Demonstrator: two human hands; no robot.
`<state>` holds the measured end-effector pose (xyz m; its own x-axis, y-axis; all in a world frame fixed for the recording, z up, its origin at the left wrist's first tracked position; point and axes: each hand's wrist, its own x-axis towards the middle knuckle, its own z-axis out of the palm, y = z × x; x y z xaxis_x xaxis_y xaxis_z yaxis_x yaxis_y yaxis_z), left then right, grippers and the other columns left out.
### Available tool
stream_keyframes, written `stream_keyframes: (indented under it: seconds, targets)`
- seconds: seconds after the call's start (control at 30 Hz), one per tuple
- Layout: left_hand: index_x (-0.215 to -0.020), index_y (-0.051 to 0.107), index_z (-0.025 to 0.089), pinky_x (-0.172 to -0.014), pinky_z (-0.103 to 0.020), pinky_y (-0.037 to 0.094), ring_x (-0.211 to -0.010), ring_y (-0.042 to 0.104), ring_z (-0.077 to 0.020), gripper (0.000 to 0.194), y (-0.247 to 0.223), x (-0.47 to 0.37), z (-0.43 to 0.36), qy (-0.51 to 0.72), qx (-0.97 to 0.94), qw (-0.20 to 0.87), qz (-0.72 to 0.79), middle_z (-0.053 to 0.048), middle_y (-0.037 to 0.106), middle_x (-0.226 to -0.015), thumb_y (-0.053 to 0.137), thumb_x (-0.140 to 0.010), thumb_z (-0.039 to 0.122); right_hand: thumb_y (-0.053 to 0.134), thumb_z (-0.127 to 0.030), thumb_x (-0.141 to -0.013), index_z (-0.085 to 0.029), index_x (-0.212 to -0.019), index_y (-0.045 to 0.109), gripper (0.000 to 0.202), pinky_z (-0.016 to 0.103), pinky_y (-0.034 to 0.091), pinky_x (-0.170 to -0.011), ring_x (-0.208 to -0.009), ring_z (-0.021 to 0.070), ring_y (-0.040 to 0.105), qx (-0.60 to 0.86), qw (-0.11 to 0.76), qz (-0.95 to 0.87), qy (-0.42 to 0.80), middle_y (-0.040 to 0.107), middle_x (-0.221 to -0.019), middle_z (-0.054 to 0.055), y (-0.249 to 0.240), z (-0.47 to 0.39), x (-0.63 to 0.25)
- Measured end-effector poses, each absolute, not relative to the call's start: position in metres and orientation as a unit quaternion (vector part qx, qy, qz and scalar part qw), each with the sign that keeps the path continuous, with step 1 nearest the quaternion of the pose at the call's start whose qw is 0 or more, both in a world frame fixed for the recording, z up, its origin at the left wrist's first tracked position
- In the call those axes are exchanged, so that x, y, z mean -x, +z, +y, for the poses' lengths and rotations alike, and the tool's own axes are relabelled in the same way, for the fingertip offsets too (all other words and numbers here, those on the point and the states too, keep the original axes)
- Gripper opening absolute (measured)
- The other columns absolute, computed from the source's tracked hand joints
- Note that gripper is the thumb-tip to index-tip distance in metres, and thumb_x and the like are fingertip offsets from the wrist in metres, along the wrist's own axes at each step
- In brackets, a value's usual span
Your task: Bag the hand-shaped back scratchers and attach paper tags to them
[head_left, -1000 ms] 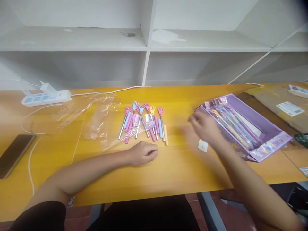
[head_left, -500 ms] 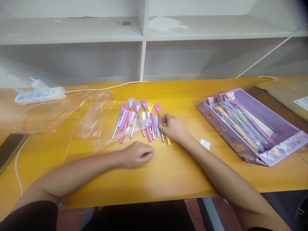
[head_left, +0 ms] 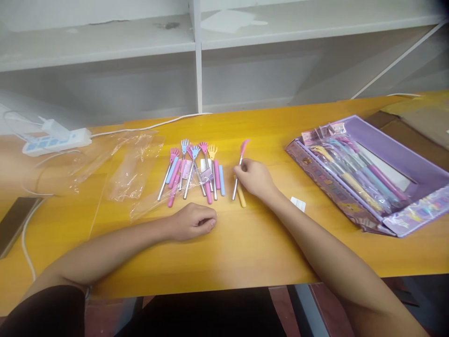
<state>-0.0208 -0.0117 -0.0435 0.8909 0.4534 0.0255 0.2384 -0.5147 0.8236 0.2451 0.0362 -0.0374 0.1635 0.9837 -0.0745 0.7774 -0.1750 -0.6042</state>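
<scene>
My right hand (head_left: 255, 179) pinches the metal rod of a pink hand-shaped stick (head_left: 241, 154), its pink head turned edge-on above my fingers. A yellow handle (head_left: 241, 194) lies beside that rod, partly hidden by my hand. To the left lies a group of several pink, blue and yellow hand-shaped sticks (head_left: 194, 152) with metal rods and coloured handles, some under clear plastic. Below the group my left hand (head_left: 196, 221) rests on the table, fingers curled closed with nothing visible in them.
A purple box (head_left: 426, 164) with wrapped sticks stands at the right, near a small white label (head_left: 298, 203) and cardboard (head_left: 421, 121). Clear wrappers (head_left: 129, 178), a white power strip (head_left: 58, 140), cables and a dark flat object (head_left: 19, 222) are at the left.
The pink stick in my right hand has moved away from the group and turned edge-on. My left hand stays curled in much the same place. The camera view has shifted slightly.
</scene>
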Motion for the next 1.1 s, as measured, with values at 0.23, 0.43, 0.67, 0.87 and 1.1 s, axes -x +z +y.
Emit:
stream_keyframes:
  seconds: [0.23,0.43,0.67,0.87,1.1]
  targets:
    - [-0.077,0.047,0.021,-0.065,-0.029,0.036,-0.064,0.044,-0.0141,0.03,-0.044,0.021,-0.012,0.116,-0.861,0.452,0.201,0.001,0.05,-0.07,0.046,-0.107,0.027,0.033,-0.035,-0.099,-0.027,-0.084,0.039,0.018,0.031,0.047,-0.059,-0.063,0.0196,0.06,0.664,0.359,-0.562,0.337,0.06,-0.075,0.002,-0.031,0.015,-0.243]
    - [-0.077,0.049,0.021,-0.065,-0.03,0.036,-0.064,0.046,-0.0145,0.029,-0.045,0.02,-0.013,0.119,-0.859,0.456,0.198,0.001,0.053,-0.071,0.048,-0.106,0.026,0.042,-0.039,-0.104,-0.028,-0.093,0.04,0.016,0.032,0.052,-0.062,-0.063,0.019,0.059,0.621,0.371,-0.59,0.359,0.06,-0.076,0.0,-0.031,0.0,-0.234]
    - [-0.076,0.049,0.021,-0.064,-0.029,0.036,-0.063,0.047,-0.0141,0.028,-0.042,0.018,-0.013,0.121,-0.852,0.468,0.2,0.001,0.052,-0.069,0.049,-0.104,0.024,0.093,-0.048,-0.078,-0.027,-0.156,0.043,0.095,0.055,0.049,-0.121,-0.15,0.0387,0.053,0.516,0.304,-0.76,0.254,0.052,-0.163,0.016,-0.044,0.019,-0.239]
    - [-0.076,0.049,0.021,-0.064,-0.028,0.036,-0.062,0.045,-0.0138,0.026,-0.042,0.018,-0.014,0.128,-0.852,0.469,0.194,0.002,0.051,-0.069,0.049,-0.103,0.022,0.101,-0.043,-0.07,-0.034,-0.172,0.024,0.128,0.056,0.048,-0.124,-0.157,0.0377,0.049,0.496,0.274,-0.765,0.308,0.05,-0.17,0.011,-0.053,0.033,-0.241]
    - [-0.077,0.049,0.021,-0.065,-0.028,0.036,-0.063,0.047,-0.0136,0.025,-0.041,0.018,-0.013,0.124,-0.852,0.47,0.194,0.002,0.051,-0.07,0.049,-0.102,0.021,0.098,-0.036,-0.075,-0.029,-0.165,0.04,0.108,0.053,0.048,-0.125,-0.15,0.0357,0.056,0.492,0.266,-0.777,0.287,0.057,-0.163,0.012,-0.048,0.032,-0.24]
